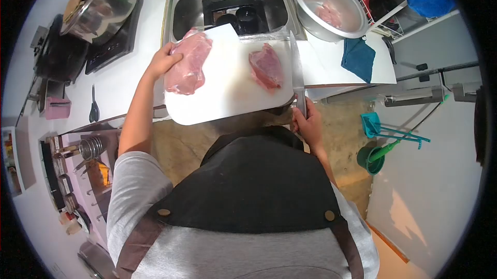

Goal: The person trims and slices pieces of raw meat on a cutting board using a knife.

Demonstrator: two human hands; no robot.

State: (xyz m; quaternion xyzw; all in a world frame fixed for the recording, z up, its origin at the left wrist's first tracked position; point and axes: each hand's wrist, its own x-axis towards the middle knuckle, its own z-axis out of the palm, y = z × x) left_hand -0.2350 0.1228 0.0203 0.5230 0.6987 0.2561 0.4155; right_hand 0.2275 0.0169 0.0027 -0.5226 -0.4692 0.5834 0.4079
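Gripping a long knife (296,64) by its handle, the right hand (307,122) of a cook in a black apron (253,180) is closed beside the near right corner of a white cutting board (217,105), the blade running along the board's right edge. Whether the steel touches the board cannot be told from where we stand. The left hand (166,61) pinches a large piece of raw meat (189,67) at the board's left edge, thumb laid on top; its other fingers are mostly hidden. A smaller, darker red piece (266,67) lies untouched by fingers toward the right edge.

Work appears partway along. Pale pieces of meat (329,15) sit inside a wide metal bowl (304,16) on the counter (323,69), just beyond the board's far right corner, and seem to be the finished share. Both pieces on the board look uncut into anything as small, so the larger part of the job, by this showing, is yet undone. The board reaches out past the counter's front edge, its far side close against the sink (169,23), where dark wares (247,15) sit.
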